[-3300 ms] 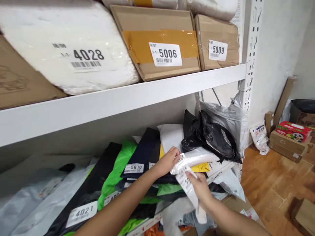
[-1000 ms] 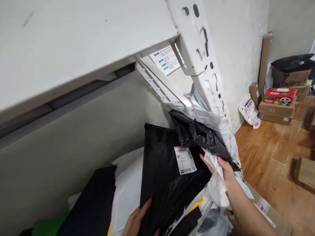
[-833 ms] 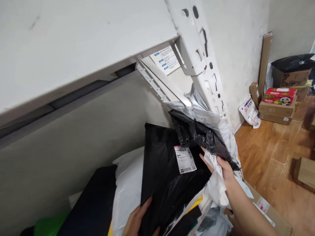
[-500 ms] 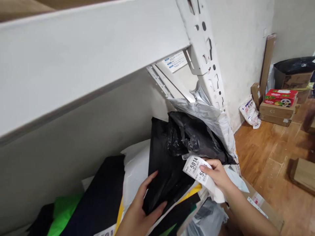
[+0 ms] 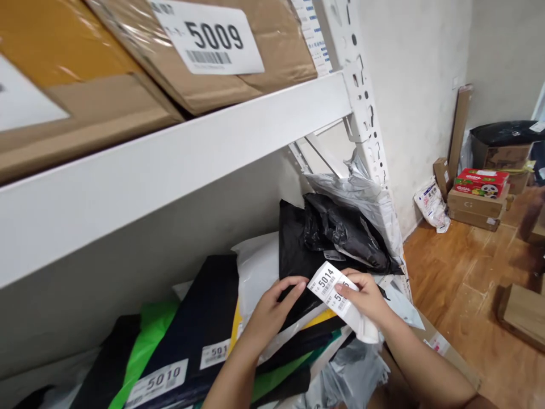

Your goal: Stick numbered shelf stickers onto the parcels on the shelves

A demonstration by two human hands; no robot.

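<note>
My right hand holds a strip of white number labels, its thumb pressed on the printed side; "5014" is readable and a second number is partly covered. The strip's tail curls below the hand. My left hand has thumb and forefinger closed at the strip's upper left corner. Just behind both hands lies a flat black plastic mailer, with a crumpled black bag on it. Left of them, a dark mailer bears a label reading "5010".
A white shelf beam crosses above, carrying brown parcels, one marked "5009". The perforated post stands at the right. Green and grey bags share the lower shelf. Boxes sit on the wooden floor.
My left hand has left the black mailer and moved up and right to the label strip, its fingers closing there. The view has shifted, bringing the upper parcels and "5010" label into sight.
</note>
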